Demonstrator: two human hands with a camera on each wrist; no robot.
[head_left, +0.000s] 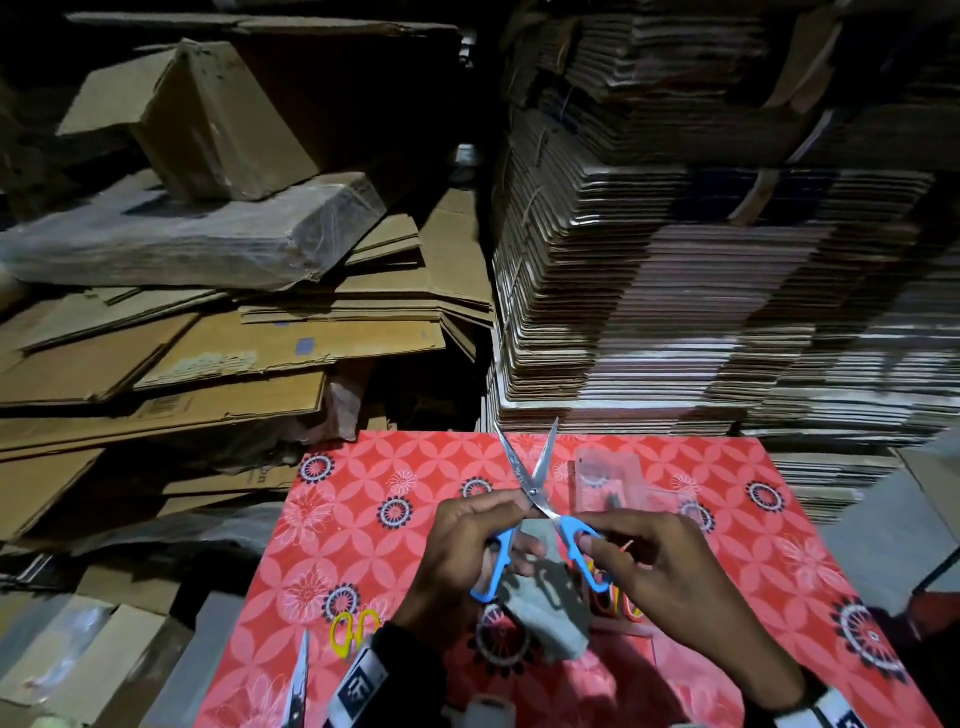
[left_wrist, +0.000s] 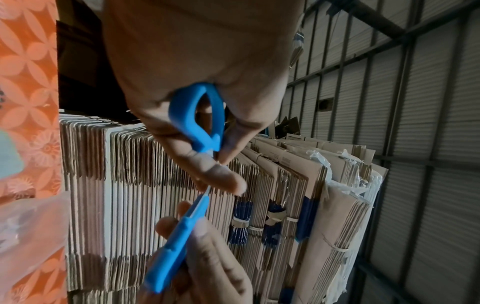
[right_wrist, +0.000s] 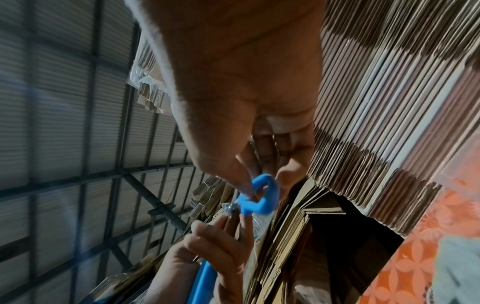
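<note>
Scissors (head_left: 534, 488) handles partly hidden by left hand (head_left: 462, 551) and right hand (head_left: 670, 566).

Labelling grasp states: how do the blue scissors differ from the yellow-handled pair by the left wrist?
The blue scissors are held up by left hand and right hand, one handle each; the yellow-handled pair lies on the red cloth, in no hand. The blue scissors' blades are spread wide; the yellow-handled pair's blades are hidden. Both have plastic loop handles.
</note>
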